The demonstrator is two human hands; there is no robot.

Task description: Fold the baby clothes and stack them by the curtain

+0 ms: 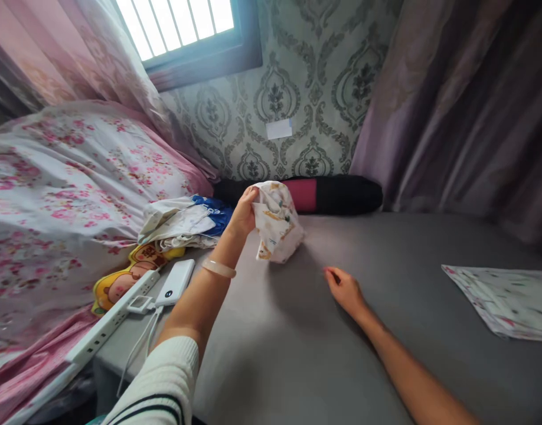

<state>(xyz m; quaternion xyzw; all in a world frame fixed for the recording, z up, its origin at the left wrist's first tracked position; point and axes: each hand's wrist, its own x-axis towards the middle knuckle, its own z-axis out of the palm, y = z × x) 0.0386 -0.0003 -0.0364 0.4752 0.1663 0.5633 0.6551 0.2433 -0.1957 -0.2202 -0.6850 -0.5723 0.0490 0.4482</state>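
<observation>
1. Head view, nearest first: the left arm comes up from a white ribbed sleeve [160, 383] with dark stripes, a pale bangle [218, 268] on the wrist.
2. Beside that arm, at the left edge of the grey bed [297, 354], lie a white power strip [111, 321], a white power bank [176, 282] with its cable, and a yellow cartoon-printed item [120, 280].
3. The right hand [344, 289] rests low over the grey sheet, fingers loosely spread, its grip open and holding nothing, a little apart from the cloth.
4. The left hand [243, 213] is closed around the top edge of a small printed cloth [277, 227], pinching it between thumb and fingers; the cloth hangs bunched, its lower end touching the bed.
5. Judging by its drape, the cloth is light, soft and limp, not fragile and not slippery. It probably keeps no shape when lifted, so a pinch at a hem or corner suits it best, with the other hand taking a second corner to spread it.
6. Just left of the cloth lies a pile of clothes [182, 221], white and blue.
7. At right lies a folded printed cloth [505, 298], well apart.
8. Farthest, a dark and pink roll [324, 195] lies against the patterned wall [306, 88], with the floral quilt [67, 177] at left.
</observation>
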